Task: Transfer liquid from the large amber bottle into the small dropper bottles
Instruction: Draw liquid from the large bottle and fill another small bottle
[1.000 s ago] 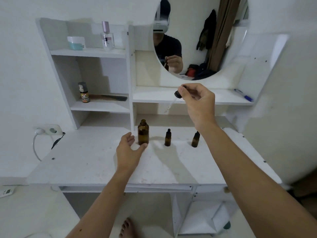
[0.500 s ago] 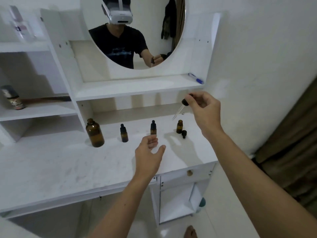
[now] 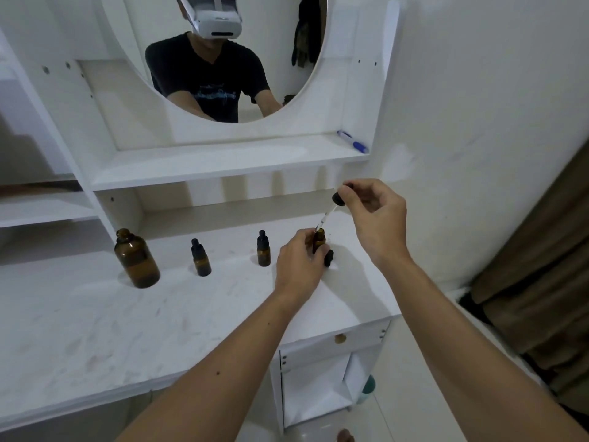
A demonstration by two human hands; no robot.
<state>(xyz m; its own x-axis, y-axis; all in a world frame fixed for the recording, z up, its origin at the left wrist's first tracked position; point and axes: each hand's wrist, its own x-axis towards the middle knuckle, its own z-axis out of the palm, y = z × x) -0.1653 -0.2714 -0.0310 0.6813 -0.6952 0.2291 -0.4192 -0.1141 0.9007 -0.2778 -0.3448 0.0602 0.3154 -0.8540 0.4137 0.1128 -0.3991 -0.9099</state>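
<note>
Right hand (image 3: 376, 218) pinching dropper (image 3: 331, 207) over open small bottle (image 3: 319, 239); left hand (image 3: 299, 266) gripping it near surface (image 3: 95, 314) right edge; front area lying open.

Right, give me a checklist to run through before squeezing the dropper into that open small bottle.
1. Left hand steadies the open small bottle: ok.
2. Right hand pinches the dropper by its black bulb: ok.
3. Glass tip at the bottle's mouth: ok, though whether it is inside cannot be told.
4. Liquid in the pipette: cannot tell.
5. Loose black cap lies on the table beside the bottle, clear of the mouth: ok.
6. Large amber bottle upright, away from the hands: ok.
</note>
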